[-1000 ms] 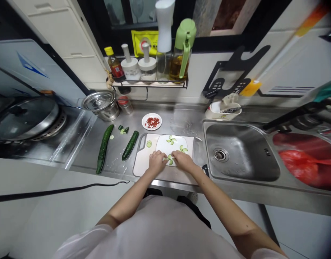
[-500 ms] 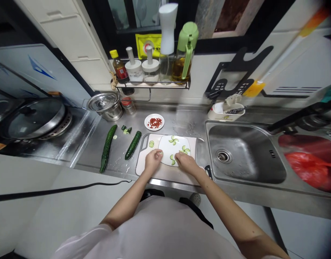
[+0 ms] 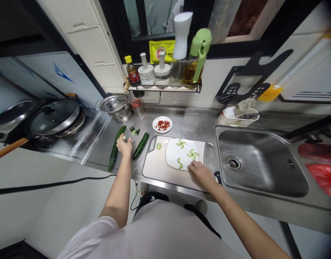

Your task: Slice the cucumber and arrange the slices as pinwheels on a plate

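Observation:
My left hand (image 3: 124, 145) is over the counter between two cucumbers, its fingers bent near a small pale slice (image 3: 124, 137); whether it holds anything is too small to tell. The longer cucumber (image 3: 113, 154) lies just left of it, the shorter cucumber (image 3: 141, 146) to its right. My right hand (image 3: 201, 173) rests with curled fingers at the lower right edge of a white plate (image 3: 172, 154). Green slices (image 3: 192, 155) form small fans on the plate. Beneath is a cutting board (image 3: 157, 169), with a few round slices (image 3: 159, 146) at its upper left.
A small dish of red pieces (image 3: 162, 125) stands behind the board, and cucumber bits (image 3: 134, 131) lie left of it. A knife handle (image 3: 217, 177) sits beside the sink (image 3: 251, 158). A steel pot (image 3: 119, 109) and a lidded pan (image 3: 54, 117) are left.
My left hand has moved left, from the plate to the cucumbers. My right hand has shifted slightly off the slices toward the plate's lower right edge. The camera view has shifted.

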A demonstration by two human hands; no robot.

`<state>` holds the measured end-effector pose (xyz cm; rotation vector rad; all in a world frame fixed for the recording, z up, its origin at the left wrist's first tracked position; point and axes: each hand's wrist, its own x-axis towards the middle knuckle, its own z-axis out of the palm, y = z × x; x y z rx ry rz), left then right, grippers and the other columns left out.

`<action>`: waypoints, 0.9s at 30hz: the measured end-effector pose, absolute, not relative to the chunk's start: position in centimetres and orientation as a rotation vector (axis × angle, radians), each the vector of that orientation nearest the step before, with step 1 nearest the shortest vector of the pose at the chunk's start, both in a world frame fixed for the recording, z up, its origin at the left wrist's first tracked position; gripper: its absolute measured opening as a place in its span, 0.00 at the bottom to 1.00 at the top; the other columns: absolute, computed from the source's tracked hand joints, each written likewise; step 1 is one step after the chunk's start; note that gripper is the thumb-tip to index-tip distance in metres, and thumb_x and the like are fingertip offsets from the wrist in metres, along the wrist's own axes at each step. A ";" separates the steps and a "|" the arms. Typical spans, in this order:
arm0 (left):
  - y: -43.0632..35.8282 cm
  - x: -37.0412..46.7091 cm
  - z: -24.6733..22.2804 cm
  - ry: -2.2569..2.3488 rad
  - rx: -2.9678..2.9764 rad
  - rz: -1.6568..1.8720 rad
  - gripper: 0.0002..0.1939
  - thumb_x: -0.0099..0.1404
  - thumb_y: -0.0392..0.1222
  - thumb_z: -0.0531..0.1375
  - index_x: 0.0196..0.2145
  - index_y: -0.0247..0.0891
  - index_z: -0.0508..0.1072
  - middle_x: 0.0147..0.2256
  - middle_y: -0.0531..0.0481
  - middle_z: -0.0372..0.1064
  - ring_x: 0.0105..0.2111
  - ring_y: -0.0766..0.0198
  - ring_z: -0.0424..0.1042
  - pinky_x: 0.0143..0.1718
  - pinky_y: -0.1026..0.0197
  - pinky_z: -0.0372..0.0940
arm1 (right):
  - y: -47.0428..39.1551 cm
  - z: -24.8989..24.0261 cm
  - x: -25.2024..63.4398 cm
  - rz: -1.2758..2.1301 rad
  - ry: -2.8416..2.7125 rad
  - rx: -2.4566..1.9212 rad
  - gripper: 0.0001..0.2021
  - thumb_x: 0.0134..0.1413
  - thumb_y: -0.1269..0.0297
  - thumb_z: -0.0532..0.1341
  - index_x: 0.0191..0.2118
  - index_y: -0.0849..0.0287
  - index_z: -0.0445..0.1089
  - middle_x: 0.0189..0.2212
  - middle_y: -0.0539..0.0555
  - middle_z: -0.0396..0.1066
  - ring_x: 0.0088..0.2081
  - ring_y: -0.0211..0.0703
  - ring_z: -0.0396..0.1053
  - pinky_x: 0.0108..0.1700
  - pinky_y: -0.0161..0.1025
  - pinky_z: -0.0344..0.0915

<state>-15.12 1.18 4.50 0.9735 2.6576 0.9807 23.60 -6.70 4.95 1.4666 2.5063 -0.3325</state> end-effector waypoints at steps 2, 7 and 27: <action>0.2 -13.6 4.7 2.628 0.964 1.049 0.25 0.62 0.44 0.59 0.56 0.41 0.68 0.57 0.40 0.64 0.56 0.52 0.65 0.55 0.53 0.60 | -6.9 4.7 23.9 -0.335 2.507 1.482 0.12 0.62 0.74 0.51 0.42 0.57 0.69 0.44 0.60 0.67 0.45 0.48 0.64 0.40 0.39 0.60; -5.1 -5.3 4.4 1.842 1.106 1.162 0.17 0.62 0.43 0.57 0.48 0.38 0.71 0.42 0.44 0.72 0.39 0.63 0.71 0.44 0.60 0.66 | -7.4 5.0 22.9 -0.601 2.579 1.786 0.11 0.63 0.70 0.49 0.37 0.57 0.69 0.40 0.60 0.70 0.44 0.48 0.66 0.43 0.40 0.62; 0.7 -11.0 2.8 2.178 0.893 1.345 0.14 0.59 0.44 0.62 0.40 0.35 0.73 0.36 0.46 0.74 0.37 0.62 0.73 0.44 0.59 0.65 | -6.8 5.3 23.7 -1.488 2.469 2.771 0.23 0.53 0.45 0.57 0.42 0.61 0.72 0.35 0.57 0.74 0.33 0.43 0.68 0.38 0.40 0.66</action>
